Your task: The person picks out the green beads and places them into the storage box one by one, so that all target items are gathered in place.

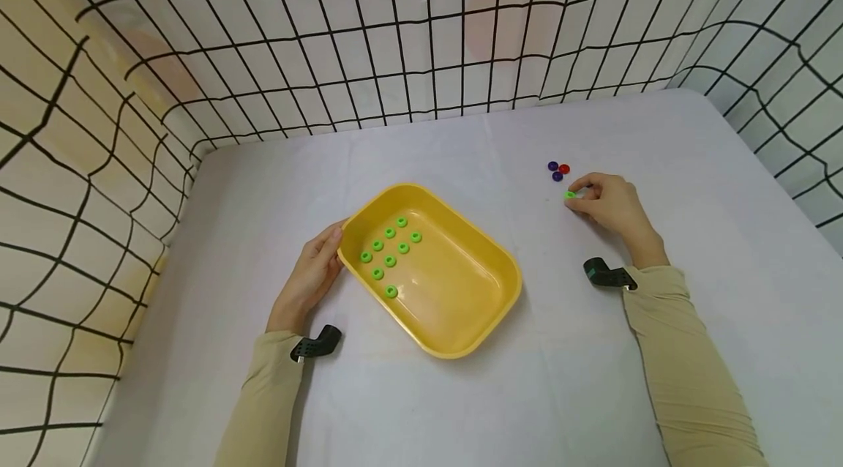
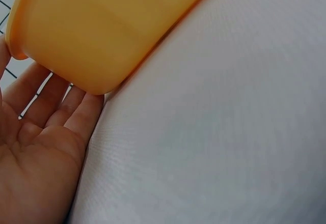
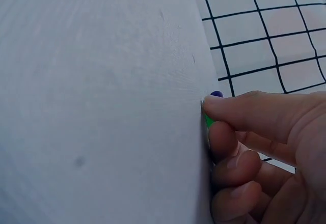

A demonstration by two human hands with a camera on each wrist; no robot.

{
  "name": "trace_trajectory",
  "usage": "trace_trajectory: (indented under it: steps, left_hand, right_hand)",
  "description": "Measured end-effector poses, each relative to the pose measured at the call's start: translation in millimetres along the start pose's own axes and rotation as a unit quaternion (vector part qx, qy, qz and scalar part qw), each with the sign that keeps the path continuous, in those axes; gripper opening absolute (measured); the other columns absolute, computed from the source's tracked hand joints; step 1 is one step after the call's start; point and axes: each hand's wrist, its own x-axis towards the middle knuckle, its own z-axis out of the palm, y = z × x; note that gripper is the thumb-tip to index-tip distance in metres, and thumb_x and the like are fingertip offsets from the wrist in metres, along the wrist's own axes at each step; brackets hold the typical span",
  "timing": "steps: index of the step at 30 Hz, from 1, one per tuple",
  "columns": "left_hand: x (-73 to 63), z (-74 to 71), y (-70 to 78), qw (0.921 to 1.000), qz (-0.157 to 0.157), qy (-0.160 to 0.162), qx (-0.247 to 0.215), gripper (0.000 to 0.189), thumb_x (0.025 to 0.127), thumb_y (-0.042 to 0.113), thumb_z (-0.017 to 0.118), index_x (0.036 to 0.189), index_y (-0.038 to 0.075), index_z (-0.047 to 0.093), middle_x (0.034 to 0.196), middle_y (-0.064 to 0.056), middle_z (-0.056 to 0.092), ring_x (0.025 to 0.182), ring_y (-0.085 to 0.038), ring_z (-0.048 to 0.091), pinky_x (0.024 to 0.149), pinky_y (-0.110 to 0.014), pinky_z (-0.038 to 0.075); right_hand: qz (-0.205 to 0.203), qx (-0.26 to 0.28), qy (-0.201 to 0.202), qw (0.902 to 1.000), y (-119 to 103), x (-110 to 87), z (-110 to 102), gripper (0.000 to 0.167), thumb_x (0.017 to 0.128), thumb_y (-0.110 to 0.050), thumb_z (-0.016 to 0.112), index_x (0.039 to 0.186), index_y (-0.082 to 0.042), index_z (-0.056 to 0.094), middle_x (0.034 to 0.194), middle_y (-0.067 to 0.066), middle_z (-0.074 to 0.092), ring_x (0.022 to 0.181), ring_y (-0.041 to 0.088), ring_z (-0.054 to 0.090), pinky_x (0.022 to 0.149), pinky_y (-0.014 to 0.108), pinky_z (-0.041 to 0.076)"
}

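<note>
A yellow plastic tray stands angled on the white cloth, with several small green ring-shaped beads grouped at its left end. My left hand grips the tray's left corner, thumb at the rim. In the left wrist view, the fingers lie against the tray's outer wall. Out to the right, my right hand pinches one green bead between thumb and index finger, low over the cloth. Just beyond those fingertips lie two purple beads and a red bead.
A black wire grid walls in the back and both sides of the table. Each wrist carries a black camera, the left one near the tray and the right one below the right hand.
</note>
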Motion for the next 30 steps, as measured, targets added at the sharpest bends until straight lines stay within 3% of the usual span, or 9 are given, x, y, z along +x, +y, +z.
trace_trajectory:
  steps: [7,11,16,20,22,25,27,30]
  left_hand:
    - [-0.3,-2.2,0.2,1.0000,0.006,0.002,-0.005,0.061,0.106,0.035,0.044,0.145,-0.011,0.036,0.126,0.002,0.055,0.109,-0.009,0.053,0.094,-0.017,0.049]
    - [0.3,-2.3,-1.1,0.9999,0.008,-0.001,-0.006,0.061,0.106,0.035,0.044,0.144,-0.012,0.037,0.125,0.004,0.057,0.110,-0.009,0.052,0.094,-0.018,0.049]
    - [1.7,0.2,-0.2,0.9999,0.003,-0.004,-0.009,0.059,0.106,0.034,0.043,0.144,-0.011,0.038,0.126,0.002,0.055,0.111,-0.010,0.052,0.095,-0.018,0.049]
    - [2.8,2.3,1.3,1.0000,-0.004,-0.005,-0.006,0.057,0.107,0.033,0.043,0.145,-0.010,0.038,0.131,-0.003,0.053,0.113,-0.010,0.052,0.097,-0.018,0.048]
    - [3.3,2.7,1.9,1.0000,-0.005,-0.006,-0.006,0.057,0.107,0.033,0.043,0.145,-0.009,0.038,0.133,-0.005,0.052,0.114,-0.010,0.052,0.098,-0.018,0.048]
    - [4.1,1.4,1.9,0.9999,-0.003,-0.003,-0.010,0.057,0.106,0.033,0.044,0.145,-0.009,0.038,0.134,-0.007,0.051,0.113,-0.011,0.052,0.098,-0.017,0.048]
    - [3.5,0.6,2.0,0.9999,-0.001,0.000,-0.013,0.057,0.106,0.033,0.044,0.145,-0.009,0.039,0.134,-0.007,0.051,0.113,-0.011,0.052,0.097,-0.017,0.049]
    - [2.8,-0.4,0.9,0.9999,0.001,-0.001,-0.014,0.058,0.106,0.033,0.044,0.144,-0.010,0.039,0.132,-0.005,0.052,0.112,-0.010,0.053,0.097,-0.017,0.049]
  right_hand:
    - [0.016,0.023,-0.002,0.9996,-0.3,2.5,-1.4,0.034,0.091,-0.023,0.070,0.115,0.000,0.065,0.064,-0.002,0.055,0.054,0.010,0.048,0.052,0.025,0.039]
    - [0.008,0.039,-0.004,0.9992,-11.2,-0.9,-5.3,0.035,0.092,-0.023,0.070,0.118,0.000,0.064,0.065,-0.001,0.059,0.053,0.010,0.047,0.052,0.026,0.038]
    - [-0.042,0.055,0.016,0.9975,-51.7,-18.3,-13.9,0.033,0.092,-0.028,0.071,0.115,-0.005,0.066,0.075,0.007,0.064,0.055,0.013,0.048,0.051,0.026,0.038]
    - [-0.133,0.026,0.007,0.9907,-101.9,-34.9,-10.2,0.025,0.091,-0.027,0.072,0.108,-0.008,0.069,0.077,0.004,0.063,0.062,0.015,0.051,0.052,0.024,0.039]
    - [-0.184,0.004,-0.032,0.9823,-130.3,-38.8,-1.9,0.021,0.091,-0.024,0.073,0.105,-0.008,0.069,0.077,0.003,0.062,0.064,0.016,0.051,0.054,0.024,0.040]
    - [-0.252,-0.051,-0.113,0.9598,-172.0,-36.0,18.8,0.020,0.090,-0.023,0.074,0.102,-0.008,0.069,0.074,0.002,0.061,0.064,0.016,0.051,0.056,0.025,0.041]
    - [-0.277,-0.096,-0.167,0.9413,-195.7,-30.7,36.3,0.020,0.089,-0.023,0.074,0.101,-0.008,0.069,0.074,0.001,0.061,0.064,0.016,0.051,0.058,0.025,0.042]
    - [-0.308,-0.175,-0.238,0.9045,-218.0,-22.0,66.1,0.020,0.088,-0.023,0.075,0.101,-0.009,0.069,0.079,0.001,0.063,0.067,0.015,0.052,0.060,0.025,0.044]
